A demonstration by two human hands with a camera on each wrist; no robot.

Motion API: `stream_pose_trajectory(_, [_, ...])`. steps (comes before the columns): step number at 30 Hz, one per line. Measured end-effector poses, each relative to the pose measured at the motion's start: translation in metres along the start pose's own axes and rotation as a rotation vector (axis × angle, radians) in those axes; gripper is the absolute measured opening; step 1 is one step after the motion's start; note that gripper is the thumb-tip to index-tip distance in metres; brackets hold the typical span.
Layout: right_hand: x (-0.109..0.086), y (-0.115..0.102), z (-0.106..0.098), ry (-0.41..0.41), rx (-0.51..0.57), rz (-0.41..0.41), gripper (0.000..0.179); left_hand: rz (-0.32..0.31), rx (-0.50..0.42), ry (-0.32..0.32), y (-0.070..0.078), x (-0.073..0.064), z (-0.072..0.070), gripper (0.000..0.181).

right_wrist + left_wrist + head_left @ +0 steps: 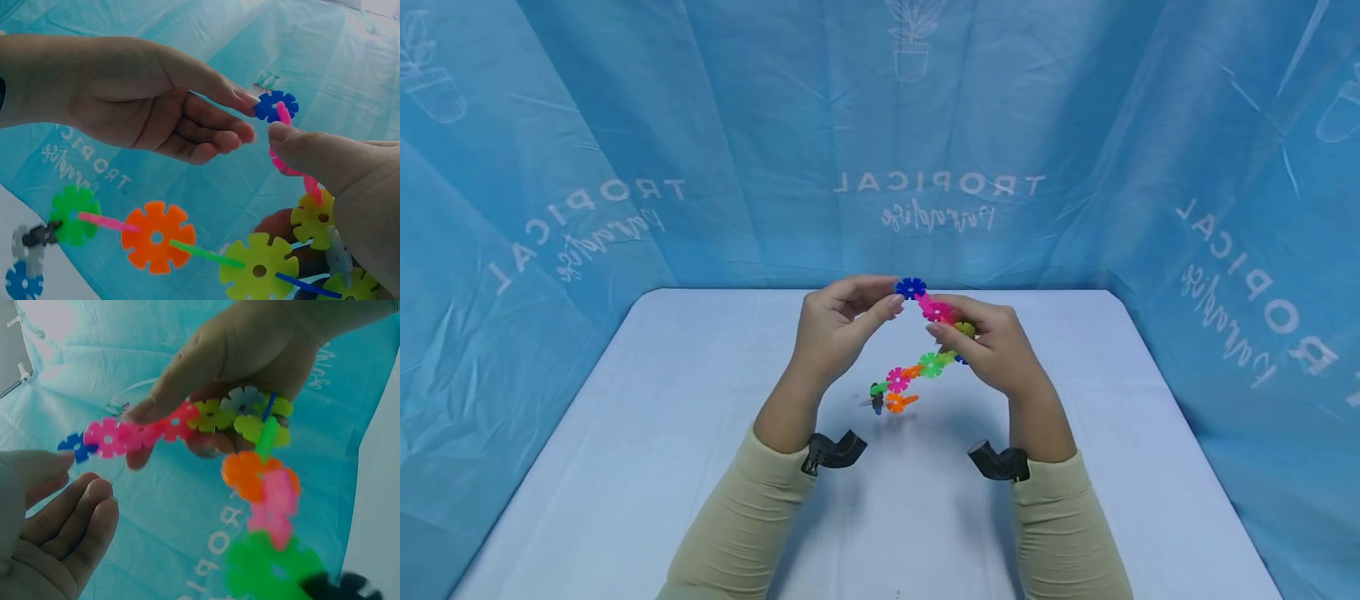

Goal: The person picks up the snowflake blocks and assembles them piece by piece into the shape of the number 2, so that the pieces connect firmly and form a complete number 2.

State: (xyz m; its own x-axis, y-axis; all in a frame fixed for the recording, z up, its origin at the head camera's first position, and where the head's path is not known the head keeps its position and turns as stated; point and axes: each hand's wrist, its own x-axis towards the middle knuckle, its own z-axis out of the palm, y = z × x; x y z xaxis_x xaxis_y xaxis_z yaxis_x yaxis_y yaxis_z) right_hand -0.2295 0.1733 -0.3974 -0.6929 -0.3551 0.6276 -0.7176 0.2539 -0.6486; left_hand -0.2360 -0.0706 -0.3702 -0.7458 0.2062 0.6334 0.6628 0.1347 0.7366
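Observation:
A chain of slotted, flower-shaped plastic discs hangs above the table between both hands. My left hand (835, 329) pinches the edge of the dark blue disc (917, 287) at the upper end, between thumb and index finger; its other fingers are bent loosely. My right hand (992, 342) grips the chain by the pink discs (119, 439), thumb on the near side. Yellow discs (240, 269) lie by its palm, partly hidden. From there the chain swings down and left through an orange disc (144, 240) and a green disc (75, 206) to a blue disc (25, 278).
A white-covered table (700, 500) spreads beneath the hands. Blue printed curtains (790, 100) enclose its back and sides. Each wrist wears a black camera mount, the left mount (835, 452) and the right mount (1000, 461) facing inward.

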Motion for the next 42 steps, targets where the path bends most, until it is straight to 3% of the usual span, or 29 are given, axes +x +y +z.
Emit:
stream_pose_trajectory(4, [-0.004, 0.006, -0.011, 0.032, 0.079, 0.004, 0.039, -0.038, -0.008, 0.0, -0.011, 0.002, -0.004, 0.025])
stream_pose_trajectory(7, [-0.009, 0.013, -0.023, 0.051, 0.117, 0.01, 0.037, -0.12, 0.014, -0.013, -0.036, 0.005, -0.006, 0.027])
stream_pose_trajectory(9, [-0.014, 0.019, -0.031, 0.067, 0.138, 0.021, 0.036, -0.214, 0.073, -0.065, -0.058, 0.008, -0.004, 0.028])
stream_pose_trajectory(11, [-0.017, 0.024, -0.038, 0.087, 0.16, 0.033, 0.034, -0.308, 0.182, -0.168, -0.082, 0.011, 0.002, 0.028])
stream_pose_trajectory(14, [-0.023, 0.031, -0.047, 0.118, 0.207, 0.032, 0.031, -0.409, 0.365, -0.391, -0.116, 0.018, 0.02, 0.03])
stream_pose_trajectory(18, [-0.03, 0.039, -0.057, 0.123, 0.312, 0.006, 0.031, -0.413, 0.549, -0.691, -0.152, 0.026, 0.051, 0.039])
stream_pose_trajectory(20, [-0.033, 0.042, -0.06, 0.114, 0.354, -0.006, 0.033, -0.397, 0.618, -0.787, -0.163, 0.029, 0.065, 0.046])
stream_pose_trajectory(22, [-0.035, 0.045, -0.063, 0.111, 0.39, -0.014, 0.037, -0.367, 0.688, -0.833, -0.169, 0.03, 0.077, 0.051])
stream_pose_trajectory(26, [-0.036, 0.051, -0.064, 0.11, 0.443, -0.022, 0.047, -0.249, 0.799, -0.83, -0.18, 0.03, 0.094, 0.044])
stream_pose_trajectory(28, [-0.035, 0.052, -0.064, 0.107, 0.472, -0.023, 0.049, -0.184, 0.807, -0.799, -0.184, 0.029, 0.099, 0.035])
stream_pose_trajectory(30, [-0.034, 0.053, -0.063, 0.099, 0.497, -0.025, 0.049, -0.179, 0.763, -0.763, -0.186, 0.029, 0.102, 0.028])
stream_pose_trajectory(32, [-0.032, 0.053, -0.061, 0.089, 0.513, -0.027, 0.049, -0.238, 0.687, -0.737, -0.186, 0.029, 0.102, 0.029])
stream_pose_trajectory(36, [-0.031, 0.055, -0.059, 0.072, 0.523, -0.021, 0.048, -0.477, 0.562, -0.711, -0.181, 0.032, 0.096, 0.033])
stream_pose_trajectory(39, [-0.032, 0.055, -0.057, 0.06, 0.521, -0.004, 0.046, -0.601, 0.573, -0.707, -0.179, 0.033, 0.086, 0.031])
stream_pose_trajectory(42, [-0.032, 0.055, -0.055, 0.047, 0.509, 0.017, 0.042, -0.652, 0.611, -0.699, -0.179, 0.033, 0.072, 0.03])
